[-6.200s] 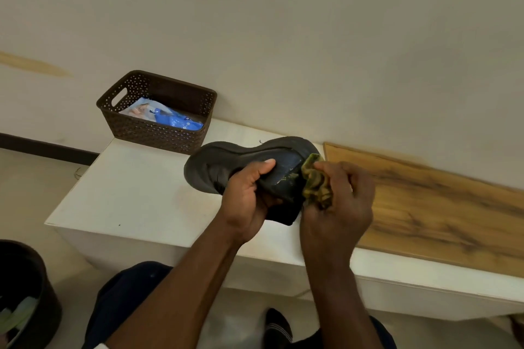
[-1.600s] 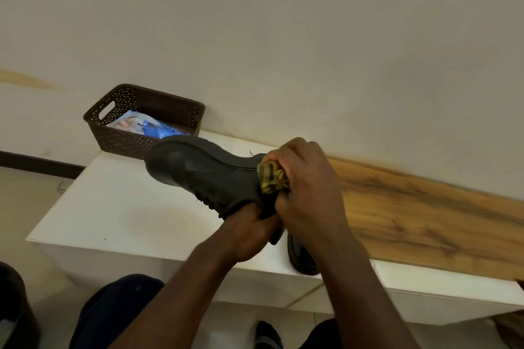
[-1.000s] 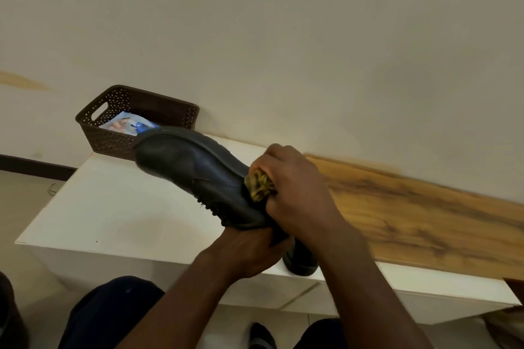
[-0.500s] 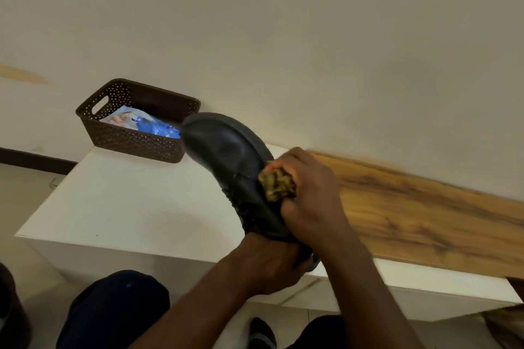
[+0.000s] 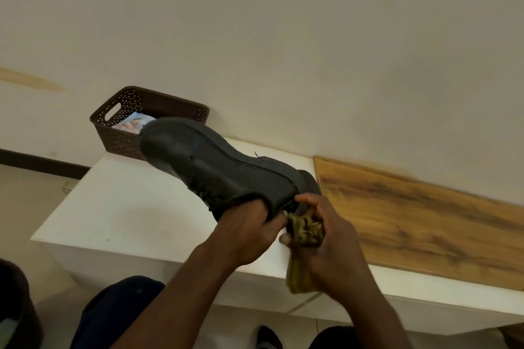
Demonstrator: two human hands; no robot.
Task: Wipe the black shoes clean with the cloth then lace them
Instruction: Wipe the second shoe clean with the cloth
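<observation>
Black shoe (image 5: 224,170) held above the white surface (image 5: 127,212), toe toward the basket (image 5: 147,122); left hand (image 5: 249,232) grips its heel end. Right hand (image 5: 326,238) clenches the cloth (image 5: 304,231) there. We judge wiping underway; next, rub the heel, lacing later.

You've got a matt, scuffed black shoe (image 5: 215,167), crumpled olive cloth (image 5: 304,231), smooth white surface (image 5: 127,207) w/ wood-grain board (image 5: 419,221), perforated plastic basket (image 5: 124,110).

The left hand (image 5: 249,231) grips a black shoe (image 5: 215,167) aloft; beside it, the right hand (image 5: 331,238) clutches a bunched cloth (image 5: 304,231).
</observation>
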